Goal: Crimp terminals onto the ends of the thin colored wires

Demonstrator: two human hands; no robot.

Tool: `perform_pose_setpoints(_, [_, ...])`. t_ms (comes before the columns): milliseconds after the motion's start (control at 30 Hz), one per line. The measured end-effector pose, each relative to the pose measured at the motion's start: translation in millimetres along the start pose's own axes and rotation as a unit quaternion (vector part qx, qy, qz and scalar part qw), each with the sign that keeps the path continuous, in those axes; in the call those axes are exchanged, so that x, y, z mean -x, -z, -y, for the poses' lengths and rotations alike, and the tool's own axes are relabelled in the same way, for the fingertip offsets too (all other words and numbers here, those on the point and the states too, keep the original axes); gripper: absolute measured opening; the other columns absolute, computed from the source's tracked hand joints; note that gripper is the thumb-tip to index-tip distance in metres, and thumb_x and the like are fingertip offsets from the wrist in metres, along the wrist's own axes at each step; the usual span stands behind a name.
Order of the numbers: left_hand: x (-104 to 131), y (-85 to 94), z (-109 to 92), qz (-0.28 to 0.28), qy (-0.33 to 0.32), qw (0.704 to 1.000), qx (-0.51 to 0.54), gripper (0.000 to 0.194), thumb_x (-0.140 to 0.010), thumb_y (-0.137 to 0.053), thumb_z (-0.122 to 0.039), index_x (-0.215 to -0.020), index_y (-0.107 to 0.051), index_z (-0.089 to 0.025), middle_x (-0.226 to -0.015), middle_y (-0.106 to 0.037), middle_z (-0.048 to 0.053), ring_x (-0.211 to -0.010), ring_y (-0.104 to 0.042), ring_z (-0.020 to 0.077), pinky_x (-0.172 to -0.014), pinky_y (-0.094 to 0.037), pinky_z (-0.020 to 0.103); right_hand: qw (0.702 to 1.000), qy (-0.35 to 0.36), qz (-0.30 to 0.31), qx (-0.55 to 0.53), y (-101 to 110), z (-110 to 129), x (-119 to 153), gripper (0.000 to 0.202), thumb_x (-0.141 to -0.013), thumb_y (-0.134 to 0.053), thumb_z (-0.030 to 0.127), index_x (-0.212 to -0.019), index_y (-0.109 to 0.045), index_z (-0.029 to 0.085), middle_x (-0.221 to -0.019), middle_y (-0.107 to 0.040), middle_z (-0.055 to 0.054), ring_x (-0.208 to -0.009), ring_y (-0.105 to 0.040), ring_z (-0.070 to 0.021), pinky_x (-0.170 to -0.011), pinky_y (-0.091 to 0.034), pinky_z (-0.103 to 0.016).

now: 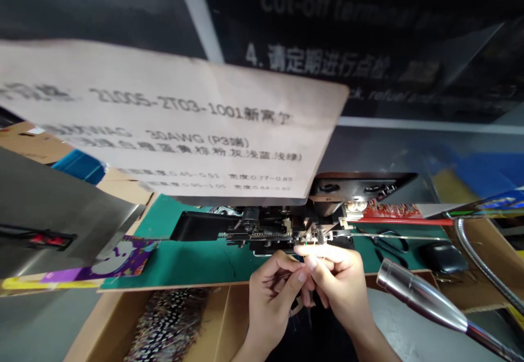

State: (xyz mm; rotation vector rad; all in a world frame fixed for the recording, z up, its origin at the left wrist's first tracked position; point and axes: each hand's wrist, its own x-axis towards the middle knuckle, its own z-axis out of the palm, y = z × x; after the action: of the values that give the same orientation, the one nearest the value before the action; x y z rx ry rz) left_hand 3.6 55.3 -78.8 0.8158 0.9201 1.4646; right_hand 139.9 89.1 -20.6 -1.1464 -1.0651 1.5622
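Observation:
My left hand (270,299) and my right hand (346,280) meet at the front of a terminal crimping machine (249,217). Thumbs and fingertips on both sides are pinched together around thin wires (310,314), whose lower ends hang dark and faint below the fingers. Close to the right fingertips, small green and orange wire ends show just under the crimping head (321,233). A strip of metal terminals (401,236) runs sideways through the machine. How many wires each hand grips is hidden by the fingers.
A printed paper label (204,127) hangs across the upper left. Scissors (391,244) and a black mouse-like object (444,256) lie on the green tabletop (192,266). A metal lamp neck (421,291) reaches in at right. Bundled wires (167,318) fill a cardboard box (219,318) below.

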Motion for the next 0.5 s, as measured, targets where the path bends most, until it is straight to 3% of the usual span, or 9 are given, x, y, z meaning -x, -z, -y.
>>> perform_pose_setpoints(133, [-2, -0.5, -1, 0.005, -0.001, 1.000, -0.018, 0.027, -0.107, -0.081, -0.031, -0.087, -0.067, -0.021, -0.066, -0.075, -0.002, -0.050, -0.072, 0.0146, -0.051, -0.056, 0.021, 1.000, -0.004, 0.013, 0.014, 3, -5, -1, 0.051, -0.104, -0.081, 0.060, -0.080, -0.087, 0.016, -0.051, -0.067, -0.001, -0.039, -0.053, -0.0100, -0.042, -0.037, -0.020])
perform_pose_setpoints(333, [-6, -7.4, -9, -0.032, -0.049, 0.997, -0.045, 0.029, -0.107, -0.080, -0.034, -0.085, -0.068, -0.021, -0.074, -0.082, 0.002, -0.059, -0.077, 0.0158, -0.057, -0.061, 0.021, 0.997, -0.012, -0.003, -0.072, 3, -22, -6, 0.046, -0.103, -0.084, 0.059, -0.086, -0.090, 0.016, -0.041, -0.051, 0.007, -0.035, -0.038, -0.0069, -0.052, -0.053, -0.024])
perform_pose_setpoints(500, [-7, -8.5, -8, -0.047, -0.052, 0.996, -0.055, 0.026, -0.107, -0.081, -0.033, -0.087, -0.070, -0.021, -0.073, -0.082, 0.001, -0.058, -0.078, 0.0156, -0.059, -0.062, 0.021, 0.995, -0.027, -0.022, -0.098, -1, -20, -7, 0.047, -0.101, -0.087, 0.060, -0.082, -0.089, 0.016, -0.038, -0.045, 0.008, -0.036, -0.038, -0.0081, -0.053, -0.053, -0.024])
